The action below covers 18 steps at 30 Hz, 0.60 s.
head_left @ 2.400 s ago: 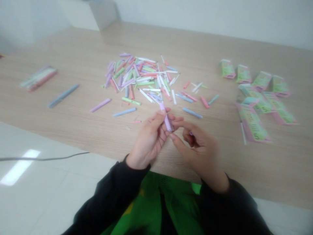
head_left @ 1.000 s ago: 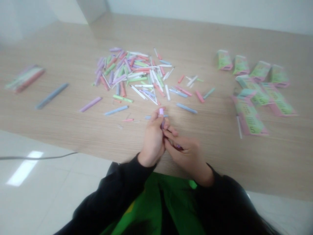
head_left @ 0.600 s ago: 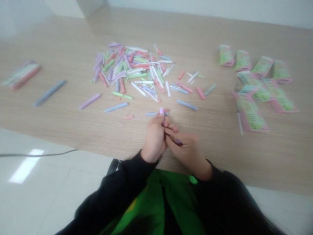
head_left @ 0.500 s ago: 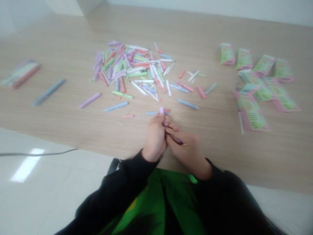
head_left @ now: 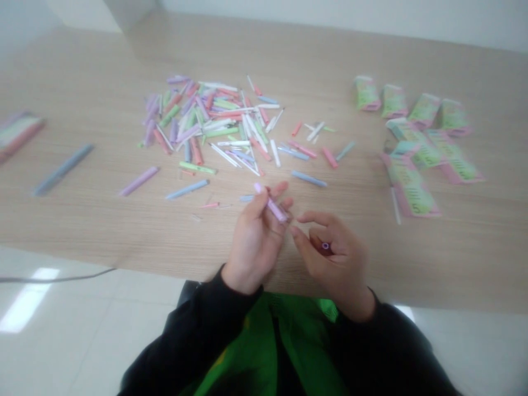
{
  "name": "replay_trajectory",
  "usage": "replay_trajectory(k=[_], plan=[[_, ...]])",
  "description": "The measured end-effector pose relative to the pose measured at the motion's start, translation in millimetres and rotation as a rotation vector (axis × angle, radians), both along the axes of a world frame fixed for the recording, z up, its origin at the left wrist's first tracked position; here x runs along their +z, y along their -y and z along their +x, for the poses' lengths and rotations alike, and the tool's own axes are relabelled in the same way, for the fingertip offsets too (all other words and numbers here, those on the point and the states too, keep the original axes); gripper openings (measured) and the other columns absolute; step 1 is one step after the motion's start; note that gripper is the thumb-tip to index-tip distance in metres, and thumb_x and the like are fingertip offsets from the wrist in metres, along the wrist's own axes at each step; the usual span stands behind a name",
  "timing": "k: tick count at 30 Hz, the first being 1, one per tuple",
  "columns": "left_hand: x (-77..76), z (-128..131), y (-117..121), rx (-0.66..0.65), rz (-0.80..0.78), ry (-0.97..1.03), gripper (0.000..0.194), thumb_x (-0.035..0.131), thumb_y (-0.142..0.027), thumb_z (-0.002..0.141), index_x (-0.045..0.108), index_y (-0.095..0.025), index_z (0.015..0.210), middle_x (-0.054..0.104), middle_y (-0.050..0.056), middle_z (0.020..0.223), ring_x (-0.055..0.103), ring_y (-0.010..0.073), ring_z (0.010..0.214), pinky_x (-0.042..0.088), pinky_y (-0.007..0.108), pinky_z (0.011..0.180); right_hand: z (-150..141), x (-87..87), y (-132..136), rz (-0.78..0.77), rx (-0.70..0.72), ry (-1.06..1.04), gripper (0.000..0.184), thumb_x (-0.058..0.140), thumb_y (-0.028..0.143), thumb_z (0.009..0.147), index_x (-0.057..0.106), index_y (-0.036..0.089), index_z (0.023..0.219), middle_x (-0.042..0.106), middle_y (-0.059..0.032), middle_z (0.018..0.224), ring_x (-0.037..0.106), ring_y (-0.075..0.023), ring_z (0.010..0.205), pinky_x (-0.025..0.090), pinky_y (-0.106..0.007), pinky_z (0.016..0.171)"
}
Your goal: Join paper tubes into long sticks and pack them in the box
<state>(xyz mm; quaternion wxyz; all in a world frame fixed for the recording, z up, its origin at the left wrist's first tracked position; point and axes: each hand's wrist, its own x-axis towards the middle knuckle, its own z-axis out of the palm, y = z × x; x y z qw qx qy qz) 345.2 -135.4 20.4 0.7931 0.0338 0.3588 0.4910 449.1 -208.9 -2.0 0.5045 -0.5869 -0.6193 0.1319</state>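
My left hand (head_left: 253, 242) holds a light purple pen barrel (head_left: 275, 209) between thumb and fingers, slanting across the palm. Close by on the right, my right hand (head_left: 342, 256) has thumb and forefinger near the barrel's lower end. In its curled fingers sits a purple tube-like pen part (head_left: 325, 246), of which only the round open end shows. Beyond the fingertips lies a blue pen piece (head_left: 247, 198), partly covered by my left hand. Some thin small pieces, one of them pink (head_left: 211, 205), lie left of it.
A heap of purple, green, red and white pen parts (head_left: 214, 118) spreads over the wooden table (head_left: 124, 231). Single blue (head_left: 187, 190) and purple (head_left: 139, 181) pens lie to the left. Several pink-and-green packets (head_left: 412, 187) stand and lie at the right. A cable (head_left: 58, 280) runs by the table edge.
My hands have moved apart, the right one to the right. The left hand has opened up somewhat, so the purple barrel now shows along its length. The view has shifted slightly.
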Motion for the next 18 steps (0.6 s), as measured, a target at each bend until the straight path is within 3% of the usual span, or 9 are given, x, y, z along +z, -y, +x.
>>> replay_trajectory(k=[4,6,9,12,15,18], plan=[[4.0,0.9,2.0,-0.070,0.027,0.034,0.027,0.037,-0.011,0.105,0.062,-0.017,0.114,0.077,0.006,0.110,0.075,0.0121,0.090,0.054,0.017,0.064,-0.2,-2.6,-2.3,0.084,-0.045,0.092,0.015,0.071,0.015,0.088,0.066,0.025,0.099,0.039,0.0132,0.051,0.035,-0.0058,0.041,0.033,-0.020,0.044],[0.5,2.3,5.2,-0.110,0.047,0.053,0.028,0.039,-0.012,0.105,0.063,-0.016,0.117,0.078,0.008,0.112,0.077,0.0139,0.094,0.057,0.018,0.067,1.0,-4.4,-5.0,0.108,-0.082,0.081,0.013,0.072,0.017,0.090,0.066,0.025,0.098,0.042,0.0123,0.052,0.039,-0.0063,0.042,0.036,-0.020,0.045],[-10.4,4.0,12.1,-0.137,0.053,0.084,0.021,0.045,-0.013,0.105,0.066,-0.012,0.101,0.078,0.007,0.093,0.078,0.0142,0.082,0.061,0.020,0.073,4.3,-5.0,-8.5,0.140,-0.129,0.019,0.012,0.071,0.016,0.091,0.065,0.024,0.096,0.047,0.0113,0.055,0.043,-0.0062,0.044,0.039,-0.020,0.047],[-20.9,3.6,17.6,-0.123,0.105,0.116,0.024,0.052,-0.012,0.103,0.064,-0.012,0.082,0.075,0.003,0.077,0.078,0.0136,0.077,0.063,0.021,0.078,7.8,-3.7,-11.4,0.124,-0.135,-0.078,0.018,0.073,0.014,0.089,0.062,0.025,0.098,0.043,0.0138,0.050,0.037,-0.0054,0.039,0.033,-0.019,0.042],[-24.5,0.5,19.0,-0.166,0.215,0.118,0.020,0.062,-0.016,0.099,0.063,-0.014,0.079,0.076,0.003,0.080,0.078,0.0139,0.083,0.062,0.021,0.081,10.7,-1.7,-14.7,0.113,-0.136,-0.117,0.017,0.073,0.017,0.090,0.059,0.025,0.096,0.049,0.0133,0.051,0.039,-0.0056,0.039,0.030,-0.019,0.040],[-23.2,-5.1,17.5,-0.290,0.312,0.120,0.017,0.074,-0.027,0.092,0.065,-0.016,0.082,0.077,0.004,0.091,0.076,0.0165,0.090,0.063,0.026,0.081,13.3,2.0,-19.2,0.115,-0.138,-0.146,0.011,0.070,0.022,0.094,0.059,0.024,0.094,0.057,0.0109,0.055,0.046,-0.0067,0.041,0.033,-0.019,0.041]])
